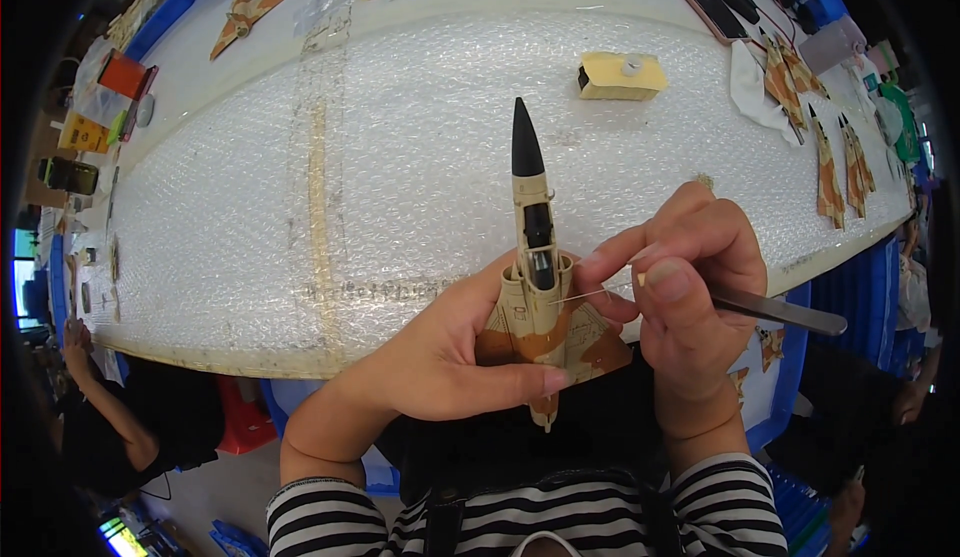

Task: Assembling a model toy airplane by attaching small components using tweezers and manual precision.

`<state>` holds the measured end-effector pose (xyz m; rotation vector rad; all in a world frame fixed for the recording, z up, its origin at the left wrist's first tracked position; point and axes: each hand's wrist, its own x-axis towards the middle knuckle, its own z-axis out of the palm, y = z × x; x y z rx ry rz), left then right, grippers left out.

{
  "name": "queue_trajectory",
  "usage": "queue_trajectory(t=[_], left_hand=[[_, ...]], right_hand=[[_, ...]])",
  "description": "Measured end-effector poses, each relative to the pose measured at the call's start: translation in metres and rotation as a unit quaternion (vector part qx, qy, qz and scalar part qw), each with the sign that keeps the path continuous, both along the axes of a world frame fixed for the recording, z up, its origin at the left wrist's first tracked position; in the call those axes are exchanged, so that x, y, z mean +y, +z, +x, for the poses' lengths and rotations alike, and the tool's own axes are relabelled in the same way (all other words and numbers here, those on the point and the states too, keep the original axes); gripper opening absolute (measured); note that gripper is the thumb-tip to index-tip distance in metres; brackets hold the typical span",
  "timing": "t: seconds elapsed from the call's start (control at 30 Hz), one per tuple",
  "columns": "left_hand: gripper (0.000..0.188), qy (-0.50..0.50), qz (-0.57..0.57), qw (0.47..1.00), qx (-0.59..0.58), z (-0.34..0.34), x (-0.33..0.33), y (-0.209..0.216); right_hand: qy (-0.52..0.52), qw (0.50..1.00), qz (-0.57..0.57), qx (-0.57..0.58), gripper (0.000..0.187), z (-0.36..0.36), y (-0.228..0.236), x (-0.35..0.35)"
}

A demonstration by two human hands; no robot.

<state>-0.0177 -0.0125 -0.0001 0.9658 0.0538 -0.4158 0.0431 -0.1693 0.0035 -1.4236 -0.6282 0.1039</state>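
Note:
A model fighter jet (541,342) in sand and brown camouflage, with a black nose cone and dark cockpit, points away from me above the table's near edge. My left hand (425,352) is closed around its body, thumb across the top behind the cockpit. Close on its right, my right hand (700,272) is pinched, with a metal tool like tweezers (785,310) lying through it, its end sticking out to the right. From these fingers a thin pale wire-like piece (590,295) reaches the fuselage just behind the cockpit. The tool's tips are hidden.
Bubble wrap (220,217) covers the table. A yellow block with a small clear cap (622,75) stands beyond the nose. Several camouflage jets lie at right, such as this one (828,172); another model part (242,23) lies far left. A co-worker's arm (110,397) shows at left.

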Motion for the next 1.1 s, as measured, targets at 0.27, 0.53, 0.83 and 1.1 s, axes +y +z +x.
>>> queue_trajectory(t=[0.27, 0.53, 0.83, 1.1], left_hand=[[0.05, -0.051, -0.013, 0.996, -0.074, -0.001, 0.006, -0.005], [0.048, -0.001, -0.048, 0.998, -0.043, 0.002, -0.003, -0.014], [0.044, 0.03, -0.076, 0.996, -0.036, 0.002, 0.001, -0.017], [0.045, 0.046, -0.083, 0.995, -0.023, 0.005, 0.003, -0.017]], right_hand=[[-0.002, 1.0, 0.012, 0.016, 0.009, 0.0, 0.002, 0.002], [-0.121, 0.989, 0.019, -0.08, 0.01, 0.062, 0.016, -0.02], [-0.267, 0.889, -0.219, -0.301, 0.013, 0.117, -0.007, -0.011], [-0.204, 0.967, -0.027, -0.148, 0.009, 0.06, 0.017, -0.008]])
